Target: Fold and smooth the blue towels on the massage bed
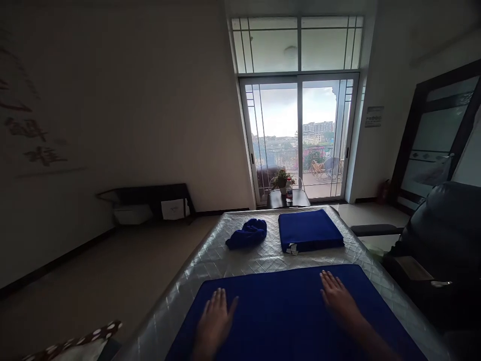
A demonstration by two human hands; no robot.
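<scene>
A large blue cloth (278, 311) lies spread flat at the near end of a table with a silvery quilted cover (180, 286). On its left part rests my left hand (216, 318), palm down, fingers out and thumb apart. My right hand (338, 298) lies flat toward the cloth's far right side, fingers stretched forward. Neither hand grips anything. Beyond the cloth, a neatly folded blue cloth (310, 229) with white tags at its near edge sits to the right. A crumpled blue cloth (248, 233) lies to its left.
Past the table's far edge, a small dark stand (276, 200) holds a potted plant (282, 179) and a bottle (289, 190) before glass sliding doors. A black chair (439, 230) stands close on the right. Brown polka-dot fabric (90, 337) shows at lower left.
</scene>
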